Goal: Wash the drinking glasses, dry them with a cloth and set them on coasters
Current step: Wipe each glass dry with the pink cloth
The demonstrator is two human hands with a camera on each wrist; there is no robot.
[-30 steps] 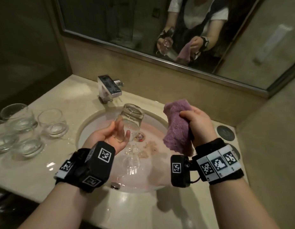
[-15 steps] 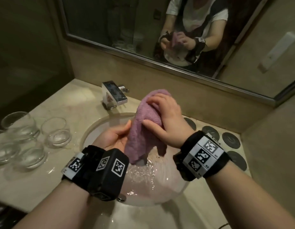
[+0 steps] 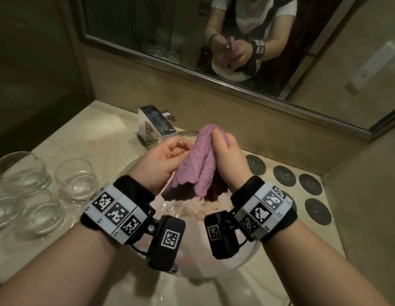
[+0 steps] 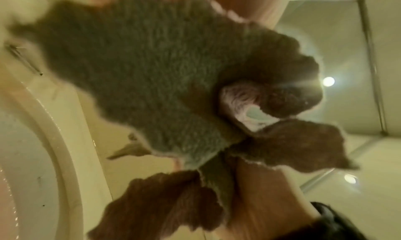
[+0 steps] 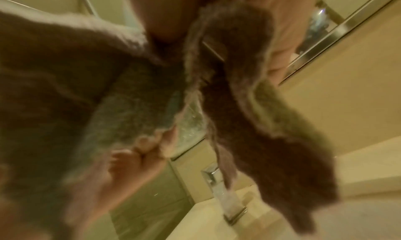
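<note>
Over the sink, both hands are pressed together around a purple cloth [image 3: 201,164]. My left hand [image 3: 179,151] curls around a drinking glass from the left, with the cloth draped over it. The glass is hidden in the head view. In the right wrist view a wet patch of the glass [image 5: 190,123] shows between the cloth folds. My right hand [image 3: 221,144] grips the cloth [image 5: 249,106] from the right and presses it against the glass. The cloth [image 4: 152,72] fills most of the left wrist view.
Several clear glasses [image 3: 75,180] stand on the wet counter at the left. A chrome faucet [image 3: 156,127] sits behind the white sink basin [image 3: 240,259]. Several dark round coasters [image 3: 283,175] lie on the counter at the right. A mirror [image 3: 148,29] covers the wall.
A second ago my left hand held the bare glass and my right held the cloth apart. The cloth has since come over the glass and both hands have closed together.
</note>
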